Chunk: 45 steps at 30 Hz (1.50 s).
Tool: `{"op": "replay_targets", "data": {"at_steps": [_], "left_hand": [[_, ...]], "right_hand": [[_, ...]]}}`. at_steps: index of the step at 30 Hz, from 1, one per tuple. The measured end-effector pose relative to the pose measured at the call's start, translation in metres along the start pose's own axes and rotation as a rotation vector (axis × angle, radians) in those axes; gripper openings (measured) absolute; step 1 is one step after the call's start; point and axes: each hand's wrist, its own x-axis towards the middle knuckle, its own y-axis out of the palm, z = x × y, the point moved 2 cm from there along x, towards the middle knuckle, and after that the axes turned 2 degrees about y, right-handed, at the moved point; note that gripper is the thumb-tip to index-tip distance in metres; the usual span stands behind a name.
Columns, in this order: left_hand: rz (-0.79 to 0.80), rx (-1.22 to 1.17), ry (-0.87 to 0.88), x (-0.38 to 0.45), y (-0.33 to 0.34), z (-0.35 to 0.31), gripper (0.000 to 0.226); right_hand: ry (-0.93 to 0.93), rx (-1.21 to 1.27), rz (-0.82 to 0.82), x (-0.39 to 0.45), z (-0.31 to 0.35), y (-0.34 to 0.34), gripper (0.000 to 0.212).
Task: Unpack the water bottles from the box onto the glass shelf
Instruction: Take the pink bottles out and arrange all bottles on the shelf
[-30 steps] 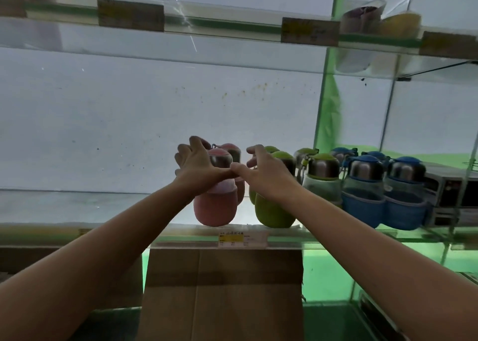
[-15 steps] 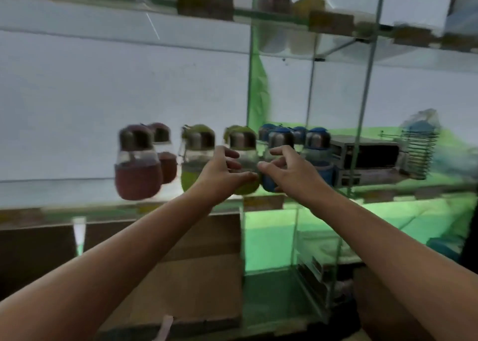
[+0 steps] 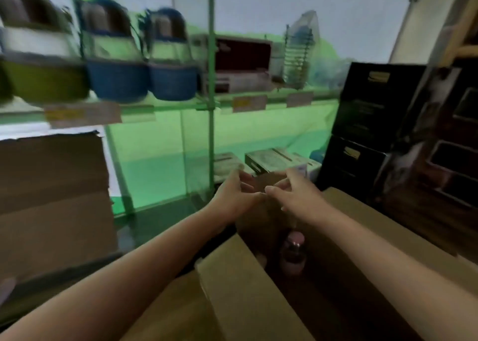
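Observation:
An open cardboard box fills the lower right. Deep inside it stands a pink water bottle with a metal collar. My left hand and my right hand hover side by side over the box's far edge, fingers spread and holding nothing. On the glass shelf at the upper left stand a green bottle and two blue bottles, all blurred.
A flat brown carton leans at the left under the shelf. Black boxes are stacked at the right. A dark red box and a wire rack sit further along the shelf. Small cartons lie on the lower level.
My view has swung right and down from the shelf to the box. Both hands left the bottles on the shelf and came down empty above the open box.

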Motion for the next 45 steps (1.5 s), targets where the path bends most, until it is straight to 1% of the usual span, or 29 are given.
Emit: {"op": "replay_targets", "data": {"at_steps": [4,8,12,14,18,21,23,26,29,32,35,36,39,41,45], "left_hand": [[0.104,0.026,-0.115,0.017,0.059,0.040,0.043],[0.195,0.072,-0.258,0.025,0.107,0.084,0.042],[0.221,0.090,-0.373,0.044,0.130,0.112,0.045],[0.215,0.118,-0.398,0.057,0.136,0.122,0.044],[0.207,0.184,-0.410,0.080,0.151,0.140,0.042],[0.186,0.199,-0.389,0.089,0.159,0.147,0.043],[0.171,0.176,-0.379,0.093,0.161,0.151,0.042],[0.155,0.081,-0.398,0.094,0.162,0.157,0.035],[0.163,0.098,-0.377,0.095,0.162,0.162,0.034],[0.184,0.139,-0.368,0.096,0.164,0.160,0.039],[0.203,0.212,-0.335,0.093,0.166,0.159,0.041],[0.203,0.231,-0.321,0.093,0.166,0.158,0.041],[0.209,0.257,-0.283,0.089,0.166,0.155,0.042],[0.217,0.241,-0.297,0.086,0.166,0.155,0.042],[0.197,0.225,-0.316,0.080,0.160,0.157,0.044]], "right_hand": [[0.115,0.029,0.008,0.005,-0.070,0.007,0.049],[0.226,0.040,0.074,0.011,-0.125,0.024,0.050],[0.292,0.041,0.119,0.021,-0.163,0.039,0.053],[0.307,0.041,0.129,0.029,-0.177,0.046,0.053],[0.330,0.016,0.123,0.049,-0.203,0.060,0.054],[0.326,-0.060,0.096,0.065,-0.220,0.067,0.059],[0.329,-0.076,0.092,0.074,-0.230,0.072,0.063],[0.328,-0.098,0.118,0.085,-0.240,0.081,0.070],[0.281,-0.206,0.152,0.094,-0.243,0.089,0.075],[0.225,-0.370,0.152,0.092,-0.246,0.097,0.074],[0.206,-0.428,0.142,0.085,-0.248,0.101,0.061],[0.199,-0.443,0.148,0.085,-0.248,0.101,0.059],[0.206,-0.474,0.216,0.082,-0.247,0.101,0.069],[0.195,-0.528,0.238,0.077,-0.246,0.101,0.070],[0.230,-0.503,0.195,0.061,-0.241,0.093,0.073]]}}
